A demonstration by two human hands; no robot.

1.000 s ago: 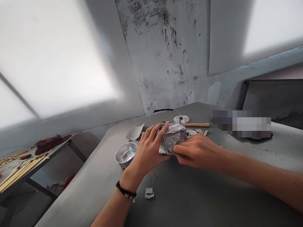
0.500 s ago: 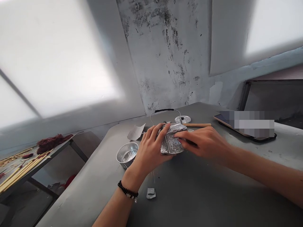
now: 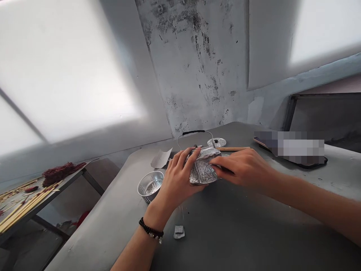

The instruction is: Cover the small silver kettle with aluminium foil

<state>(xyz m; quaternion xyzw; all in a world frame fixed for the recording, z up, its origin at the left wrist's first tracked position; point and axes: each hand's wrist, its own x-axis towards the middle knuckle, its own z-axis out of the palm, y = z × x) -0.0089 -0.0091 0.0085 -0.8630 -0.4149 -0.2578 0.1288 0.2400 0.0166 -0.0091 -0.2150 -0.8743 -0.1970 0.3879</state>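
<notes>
A crumpled silver foil piece [image 3: 204, 167] is between my hands above the grey table. My left hand [image 3: 180, 173] grips it from the left, fingers over its top and thumb beneath. At its right side, my right hand [image 3: 242, 165] pinches the foil surface with thumb and forefinger. Left of my left hand stands a perforated metal cup [image 3: 148, 188]. Behind the foil are a wire handle with a black grip [image 3: 193, 132], a round metal lid with a black knob [image 3: 218, 142] and a wooden stick [image 3: 234, 149]. What the wire handle joins is mostly hidden.
A bent grey sheet [image 3: 161, 159] lies behind the cup, and a small folded foil piece [image 3: 179, 232] near the front. A phone-like device [image 3: 299, 152], partly pixelated, is at the right. Another table [image 3: 66, 188] at the left holds sticks and dark red strands [image 3: 60, 173].
The view has shifted slightly. Both hands stay on the foil, and my right fingertips have moved a little over its surface.
</notes>
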